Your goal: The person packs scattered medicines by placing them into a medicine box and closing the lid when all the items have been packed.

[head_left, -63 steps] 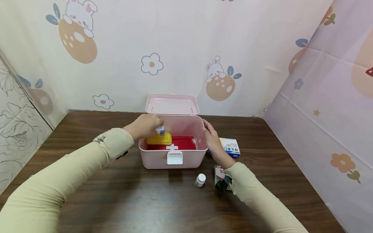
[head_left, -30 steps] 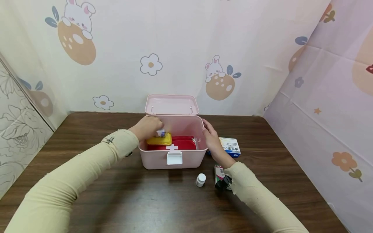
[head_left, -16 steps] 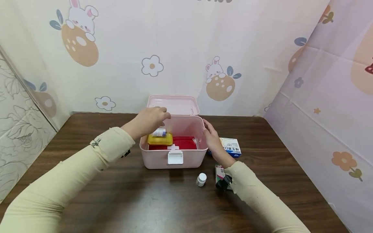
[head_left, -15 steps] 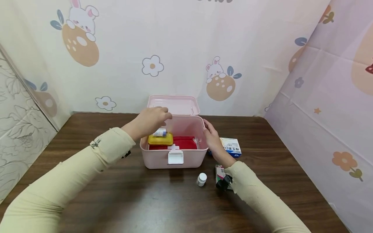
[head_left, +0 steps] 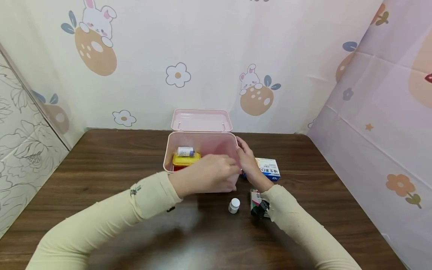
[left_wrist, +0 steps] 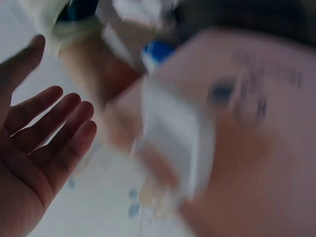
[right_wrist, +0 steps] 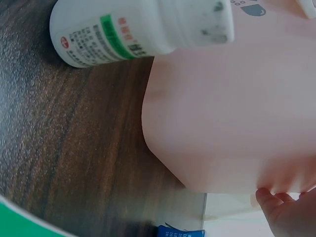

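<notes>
My left grip (head_left: 210, 172), released, hangs before the pink box (head_left: 216, 139); my right grip (head_left: 248, 161) rests unclenched against its right side. A low sweep could topple the white bottle (head_left: 234, 206) in front.

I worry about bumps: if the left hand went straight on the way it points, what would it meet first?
Likely the right hand at the pink box; depth is unclear, so the left hand might pass in front.
</notes>
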Demonstrator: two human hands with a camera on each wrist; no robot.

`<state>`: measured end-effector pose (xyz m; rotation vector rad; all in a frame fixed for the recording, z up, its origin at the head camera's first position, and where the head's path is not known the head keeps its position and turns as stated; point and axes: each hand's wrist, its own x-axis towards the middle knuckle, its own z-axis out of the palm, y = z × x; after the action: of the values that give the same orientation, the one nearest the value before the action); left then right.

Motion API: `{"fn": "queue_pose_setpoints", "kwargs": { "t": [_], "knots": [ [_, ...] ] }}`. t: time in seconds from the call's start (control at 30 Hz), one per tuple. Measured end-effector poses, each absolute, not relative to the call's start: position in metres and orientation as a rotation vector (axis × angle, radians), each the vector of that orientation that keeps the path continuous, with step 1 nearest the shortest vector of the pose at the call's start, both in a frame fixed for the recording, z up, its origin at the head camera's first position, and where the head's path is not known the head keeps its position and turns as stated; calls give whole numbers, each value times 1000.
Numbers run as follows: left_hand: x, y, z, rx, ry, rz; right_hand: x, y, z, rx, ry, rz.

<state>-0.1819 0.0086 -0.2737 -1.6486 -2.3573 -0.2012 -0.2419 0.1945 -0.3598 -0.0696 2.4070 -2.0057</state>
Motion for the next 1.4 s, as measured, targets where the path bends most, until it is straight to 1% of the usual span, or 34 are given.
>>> {"fn": "queue_pose_setpoints", "kwargs": {
  "t": [0.2,0.4,0.53,0.7,0.9,1.1,1.23,1.4],
  "knots": [
    [-166,34,-308,-1785,-2529,-53,-241,193,-360,-74,2412,-2003],
    [-162,50,-347,-1826,-2528,72,-240,193,-360,-62,2434,-1975],
    [-160,53,-359,-1794,-2544,147,-239,192,-361,-70,2418,-1984],
    [-165,53,-368,-1780,-2553,132,-238,191,-361,-73,2425,-1987],
    [-167,53,-369,-1787,-2571,86,-238,193,-359,-64,2427,-1991],
    [-164,47,-361,-1813,-2674,-9,-239,193,-361,-63,2422,-2000],
    [-161,37,-348,-1832,-2741,-182,-239,193,-361,-59,2425,-1999],
    [-159,22,-320,-1826,-2800,-382,-239,192,-360,-64,2420,-2009]
  ]
}}
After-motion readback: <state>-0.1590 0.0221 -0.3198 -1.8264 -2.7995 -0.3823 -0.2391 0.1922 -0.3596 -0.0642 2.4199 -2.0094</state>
